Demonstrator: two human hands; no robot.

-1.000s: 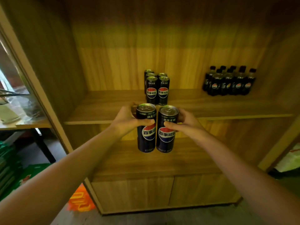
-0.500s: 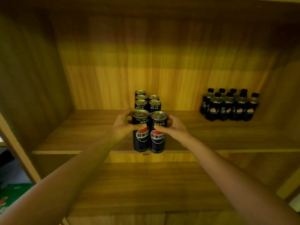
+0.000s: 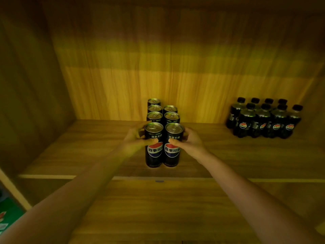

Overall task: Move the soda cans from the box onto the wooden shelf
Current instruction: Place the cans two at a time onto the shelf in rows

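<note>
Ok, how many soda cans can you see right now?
7. The front left can is in the left hand, the front right can in the right hand. Behind them stand three left-column cans and two right-column cans. Others may be hidden behind.

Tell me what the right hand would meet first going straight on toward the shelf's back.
The right hand, gripping the front right can, would likely push it into the next can behind; gap unclear.

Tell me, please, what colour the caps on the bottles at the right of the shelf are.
Black caps, clearest in the head view.
</note>
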